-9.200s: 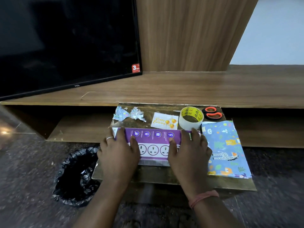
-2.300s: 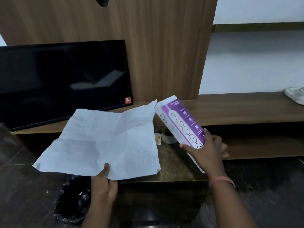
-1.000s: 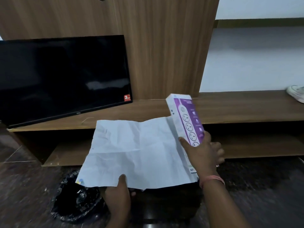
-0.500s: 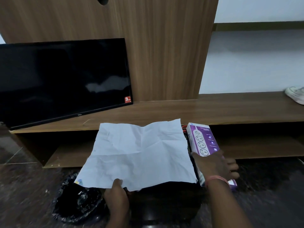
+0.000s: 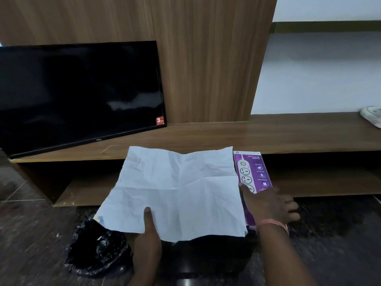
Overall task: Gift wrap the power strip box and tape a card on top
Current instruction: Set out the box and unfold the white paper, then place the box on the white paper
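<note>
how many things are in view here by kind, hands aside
wrapping paper sheet: 1
power strip box: 1
television: 1
black bin bag: 1
white shoe: 1
total: 5

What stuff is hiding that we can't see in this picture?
- Head view: whatever lies under the creased white wrapping paper; the sheet covers it.
- Near end of the purple power strip box: behind the right hand.
- Left hand: its fingers are beneath the paper, only the thumb shows.
- White shoe: cut off by the right edge.
</note>
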### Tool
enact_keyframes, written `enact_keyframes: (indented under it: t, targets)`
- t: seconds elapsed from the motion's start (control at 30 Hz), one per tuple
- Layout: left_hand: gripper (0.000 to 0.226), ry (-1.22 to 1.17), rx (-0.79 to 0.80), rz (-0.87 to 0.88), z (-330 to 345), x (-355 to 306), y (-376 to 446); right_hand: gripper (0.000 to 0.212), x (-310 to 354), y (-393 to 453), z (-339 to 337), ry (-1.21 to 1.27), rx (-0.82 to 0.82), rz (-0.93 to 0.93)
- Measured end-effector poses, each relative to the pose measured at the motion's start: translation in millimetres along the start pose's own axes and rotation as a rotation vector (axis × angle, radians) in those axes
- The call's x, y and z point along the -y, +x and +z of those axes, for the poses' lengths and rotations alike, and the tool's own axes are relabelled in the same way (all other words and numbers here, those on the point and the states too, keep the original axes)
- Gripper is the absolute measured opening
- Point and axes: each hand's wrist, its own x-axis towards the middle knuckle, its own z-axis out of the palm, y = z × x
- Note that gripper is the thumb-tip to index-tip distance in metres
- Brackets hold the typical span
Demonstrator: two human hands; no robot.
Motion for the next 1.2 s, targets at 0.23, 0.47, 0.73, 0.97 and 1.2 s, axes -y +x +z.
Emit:
enact_keyframes:
  t: [0.23,0.47,0.73,0.97,1.2]
  targets:
    - [0.083,0.423,0.570,-0.051,-32.6,-33.1,-11.4,0.075,15.1,-1.1,4.5,0.011,-0.092,-0.174]
    - [0.086,0.556,0.756,0.097,-17.6,-83.2,3.3,0.072,41.6,-10.6,22.1,-0.012,-0.114,-0.347]
    - [0.020,0.042,0.610,0.339,40.0,-65.9,37.7,0.075,55.6,-9.8,30.7,0.031,-0.048,-0.279]
    - [0.018,-0.025,0.610,0.308,43.7,-63.3,40.2,0.044,61.4,-3.0,25.9,0.154,0.053,-0.219]
    - [0.037,-0.110,0.612,0.255,42.2,-62.7,37.0,0.018,69.3,-16.4,6.9,0.761,0.158,-0.474]
